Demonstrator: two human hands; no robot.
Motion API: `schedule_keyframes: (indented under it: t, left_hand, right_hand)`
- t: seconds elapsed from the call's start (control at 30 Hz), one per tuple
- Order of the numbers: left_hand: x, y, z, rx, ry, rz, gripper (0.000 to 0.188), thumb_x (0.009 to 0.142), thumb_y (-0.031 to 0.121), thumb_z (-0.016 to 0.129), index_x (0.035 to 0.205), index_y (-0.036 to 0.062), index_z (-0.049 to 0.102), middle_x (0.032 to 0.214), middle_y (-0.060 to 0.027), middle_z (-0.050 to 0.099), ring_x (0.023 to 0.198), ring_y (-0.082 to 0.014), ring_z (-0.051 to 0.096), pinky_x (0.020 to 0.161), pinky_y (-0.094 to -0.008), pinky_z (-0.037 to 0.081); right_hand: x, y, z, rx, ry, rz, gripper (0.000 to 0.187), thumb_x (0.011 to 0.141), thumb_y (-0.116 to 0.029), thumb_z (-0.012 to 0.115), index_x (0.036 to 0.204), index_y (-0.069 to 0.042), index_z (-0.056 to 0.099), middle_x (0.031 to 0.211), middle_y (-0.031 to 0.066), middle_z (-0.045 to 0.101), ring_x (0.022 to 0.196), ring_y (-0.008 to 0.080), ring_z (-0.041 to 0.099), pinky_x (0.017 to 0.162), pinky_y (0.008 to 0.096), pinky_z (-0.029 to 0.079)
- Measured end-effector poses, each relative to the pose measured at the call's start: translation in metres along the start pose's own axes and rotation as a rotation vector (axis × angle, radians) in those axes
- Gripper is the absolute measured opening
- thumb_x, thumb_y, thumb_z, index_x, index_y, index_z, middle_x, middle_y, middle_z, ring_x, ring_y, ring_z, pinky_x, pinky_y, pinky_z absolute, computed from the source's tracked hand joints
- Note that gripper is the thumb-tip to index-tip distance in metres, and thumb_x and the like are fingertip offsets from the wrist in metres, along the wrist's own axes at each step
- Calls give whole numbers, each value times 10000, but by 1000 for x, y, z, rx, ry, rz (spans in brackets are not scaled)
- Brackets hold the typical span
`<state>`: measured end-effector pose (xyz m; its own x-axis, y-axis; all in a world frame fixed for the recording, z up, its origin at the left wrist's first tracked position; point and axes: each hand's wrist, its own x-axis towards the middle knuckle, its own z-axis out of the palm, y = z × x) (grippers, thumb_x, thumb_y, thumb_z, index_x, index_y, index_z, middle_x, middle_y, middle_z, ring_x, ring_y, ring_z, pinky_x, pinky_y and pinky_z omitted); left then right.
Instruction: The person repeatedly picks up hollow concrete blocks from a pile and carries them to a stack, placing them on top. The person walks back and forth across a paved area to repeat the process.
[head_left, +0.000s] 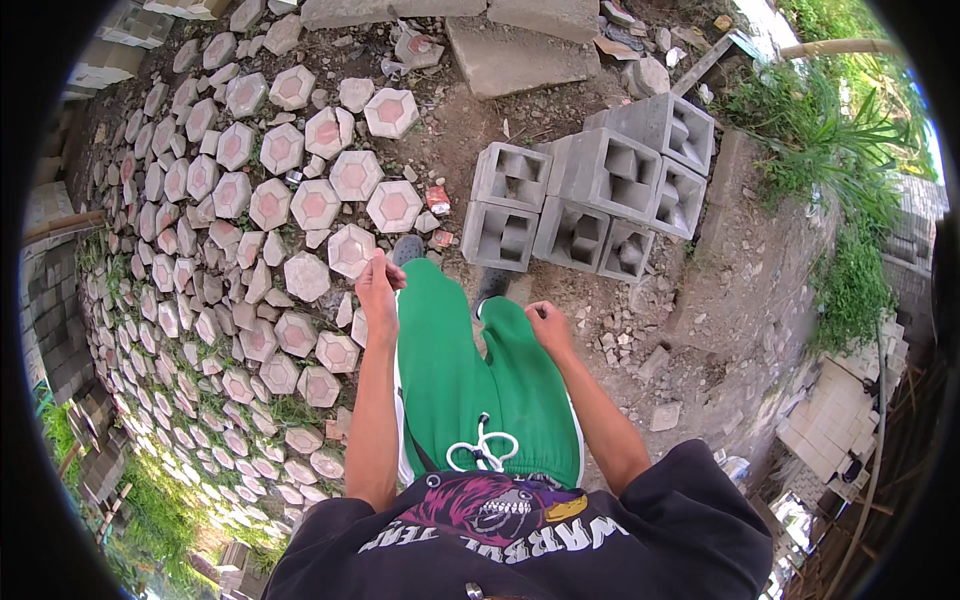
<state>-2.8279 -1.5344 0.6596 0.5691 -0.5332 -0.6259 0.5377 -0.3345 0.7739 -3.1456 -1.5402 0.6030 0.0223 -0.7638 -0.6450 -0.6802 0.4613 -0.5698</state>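
Observation:
My left hand (pixel 378 287) hangs beside the left leg of my green trousers (pixel 440 350), its fingers curled in, with nothing to be seen in them. Just beyond it lies a hexagonal paving block (pixel 351 250) with a pinkish centre. On the other side, my right hand (pixel 549 328) is loosely closed by my right thigh, and no object shows in it. Ahead and slightly right stands a stack of grey hollow concrete blocks (pixel 604 180), two layers high, their open cells facing me. Neither hand touches the blocks.
Many hexagonal pavers (pixel 270 204) cover the ground to my left, with stones and weeds between them. Concrete slabs (pixel 520 55) lie at the far side. Rubble (pixel 615 345) is scattered on the right, beside a low concrete edge (pixel 725 205) and green plants (pixel 850 290).

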Motion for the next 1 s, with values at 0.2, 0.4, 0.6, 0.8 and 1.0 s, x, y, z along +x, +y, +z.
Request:
schedule_keyframes:
  t: [0.2,0.4,0.6,0.8,1.0]
  left_hand:
    - [76,-191,66,191,-161,-156,442,914,298,566,1230,0,483,1177,-154,564,1015,-186,563,847,-305,461]
    - [199,-358,113,719,-361,-156,1004,760,443,699,1441,-25,129,1464,-257,237,1355,-310,280,1095,-353,252]
    - [277,-415,117,841,-377,73,765,768,312,661,1356,-52,333,1229,-206,545,1142,-269,528,978,-337,388]
    - [274,-414,131,956,-420,20,782,747,308,601,1406,22,291,1292,-237,495,1194,-340,491,1006,-373,373]
    - [287,-423,115,864,-522,12,764,754,250,586,1406,7,271,1274,-241,507,1191,-332,494,1008,-363,367]
  right_hand:
    - [131,137,49,-92,-116,370,431,792,-396,655,988,-13,623,929,142,665,887,243,629,807,350,474]
    - [251,258,108,-22,-34,348,781,737,-503,701,1268,12,450,1226,179,556,1144,280,533,971,352,399]
    - [323,252,135,64,-9,227,840,722,-477,702,1295,65,414,1317,236,475,1235,345,444,1041,356,328]
    - [325,277,147,203,126,250,644,719,-305,734,1201,61,513,1238,215,552,1154,343,518,988,353,379]
    - [323,269,152,344,93,258,488,744,-186,714,1142,53,564,1151,175,614,1074,302,574,943,340,407]
